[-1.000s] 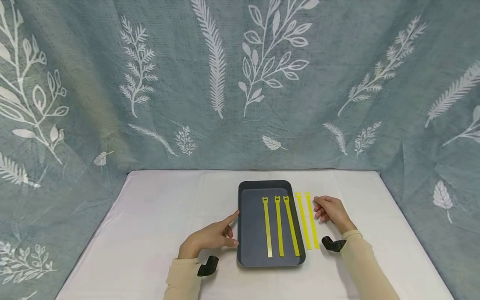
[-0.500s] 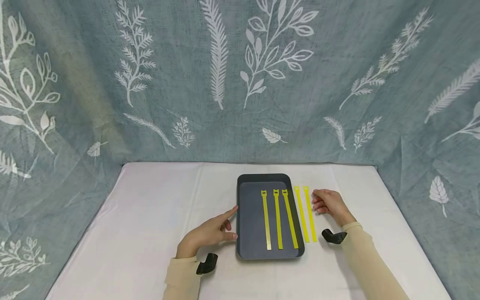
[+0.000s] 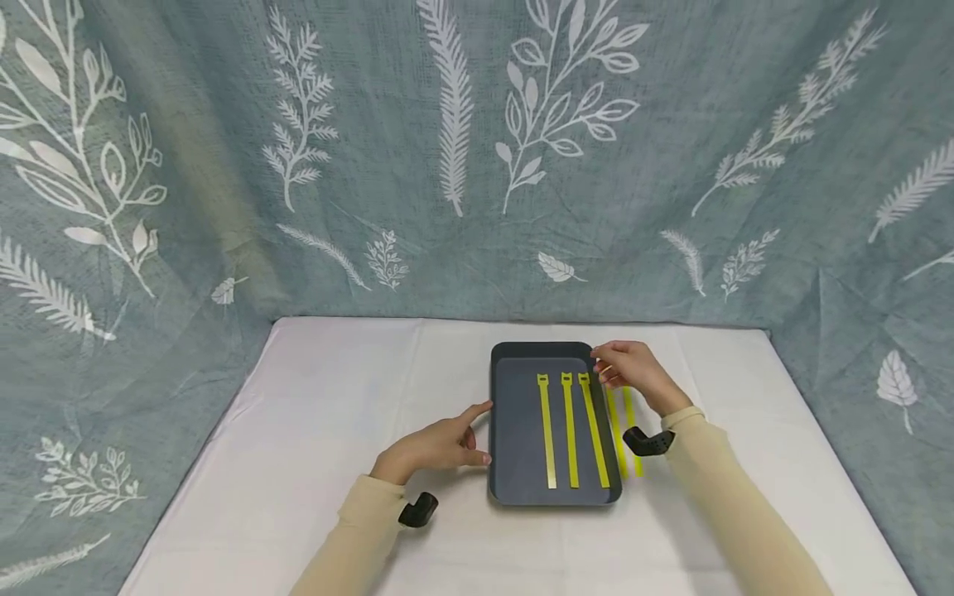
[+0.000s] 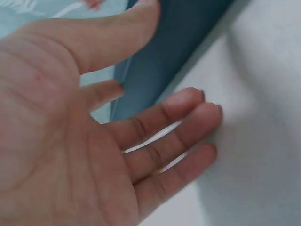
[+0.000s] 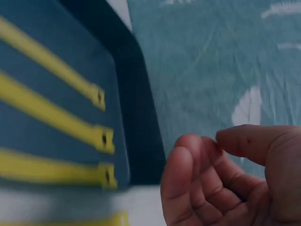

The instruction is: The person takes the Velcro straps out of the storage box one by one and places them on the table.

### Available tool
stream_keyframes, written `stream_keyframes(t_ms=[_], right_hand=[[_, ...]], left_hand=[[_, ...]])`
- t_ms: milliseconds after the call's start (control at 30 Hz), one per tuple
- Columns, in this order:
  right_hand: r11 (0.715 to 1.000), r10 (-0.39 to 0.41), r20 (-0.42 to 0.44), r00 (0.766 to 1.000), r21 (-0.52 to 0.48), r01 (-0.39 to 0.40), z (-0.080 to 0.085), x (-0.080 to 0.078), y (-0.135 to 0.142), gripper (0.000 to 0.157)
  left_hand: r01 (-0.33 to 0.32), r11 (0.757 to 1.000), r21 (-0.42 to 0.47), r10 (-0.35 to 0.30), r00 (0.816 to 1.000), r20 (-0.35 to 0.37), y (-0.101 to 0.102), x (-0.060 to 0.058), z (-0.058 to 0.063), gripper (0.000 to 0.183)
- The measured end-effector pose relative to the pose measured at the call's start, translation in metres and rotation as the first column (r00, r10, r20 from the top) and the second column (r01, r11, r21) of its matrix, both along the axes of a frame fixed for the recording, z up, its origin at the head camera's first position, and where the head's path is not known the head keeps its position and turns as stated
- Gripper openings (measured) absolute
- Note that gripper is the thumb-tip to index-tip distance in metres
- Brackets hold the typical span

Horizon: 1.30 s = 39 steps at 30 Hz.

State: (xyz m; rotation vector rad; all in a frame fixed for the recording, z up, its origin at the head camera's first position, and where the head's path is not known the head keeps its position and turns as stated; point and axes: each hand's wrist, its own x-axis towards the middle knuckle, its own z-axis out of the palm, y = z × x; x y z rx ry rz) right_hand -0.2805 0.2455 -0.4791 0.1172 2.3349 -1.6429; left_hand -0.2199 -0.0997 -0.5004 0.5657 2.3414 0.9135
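Note:
A dark grey rectangular tray (image 3: 513, 447) lies on the white-covered table. Inside it are three yellow straps with slotted heads, a left strap (image 3: 547, 439), a middle strap (image 3: 570, 434) and a right strap (image 3: 595, 430). Two more yellow straps (image 3: 620, 443) lie beside the tray on the right, their heads hidden under my right hand. My left hand (image 3: 440, 445) touches the tray's left side with forefinger and thumb, its other fingers loosely bent. At the tray's far right corner hovers my right hand (image 3: 635, 372). Its fingers are loosely bent with nothing seen between them in the right wrist view.
A teal curtain (image 3: 447, 248) with white leaf prints hangs behind and at both sides of the table (image 3: 335, 397). Each wrist carries a black camera mount, a left mount (image 3: 418, 510) and a right mount (image 3: 648, 442).
My right hand has moved left and away from me, from beside the outer straps to the tray's far right corner. The left hand keeps touching the tray. The head view has shifted slightly.

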Motion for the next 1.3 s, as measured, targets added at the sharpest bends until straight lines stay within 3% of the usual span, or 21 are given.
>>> stream_keyframes(t_ms=[167, 367, 567, 767, 967, 1067, 1300], right_hand=[[0.998, 0.055, 0.042, 0.998, -0.019, -0.054, -0.001, -0.005, -0.026, 0.046], [0.996, 0.067, 0.063, 0.996, -0.067, -0.063, -0.017, -0.006, -0.044, 0.051], [0.975, -0.087, -0.006, 0.996, -0.208, 0.084, -0.039, -0.001, -0.052, 0.045], [0.965, -0.152, -0.072, 0.986, -0.226, 0.132, -0.054, 0.003, -0.068, 0.041], [0.967, -0.219, -0.111, 0.969, -0.156, 0.2, -0.063, 0.008, -0.081, 0.032], [0.974, -0.21, -0.119, 0.97, -0.11, 0.197, -0.066, 0.009, -0.083, 0.03], [0.983, -0.133, -0.214, 0.968, 0.097, 0.156, -0.062, 0.009, -0.091, 0.026]], left_hand=[[0.022, 0.999, -0.028, -0.022, 1.0, 0.017, 0.001, -0.003, 0.0, 0.09], [0.049, 0.997, -0.059, -0.048, 0.999, 0.021, 0.006, -0.004, 0.0, 0.093], [0.059, 0.996, -0.062, -0.057, 0.998, 0.019, 0.011, -0.004, -0.004, 0.094], [0.036, 0.995, -0.092, -0.035, 0.999, 0.012, 0.008, -0.001, -0.004, 0.094], [0.033, 0.996, -0.08, -0.033, 0.999, 0.007, 0.009, 0.004, -0.001, 0.093], [0.024, 0.996, -0.083, -0.024, 1.0, 0.006, 0.008, 0.007, 0.002, 0.092], [0.002, 0.995, -0.101, -0.002, 1.0, 0.001, 0.004, 0.011, 0.012, 0.092]])
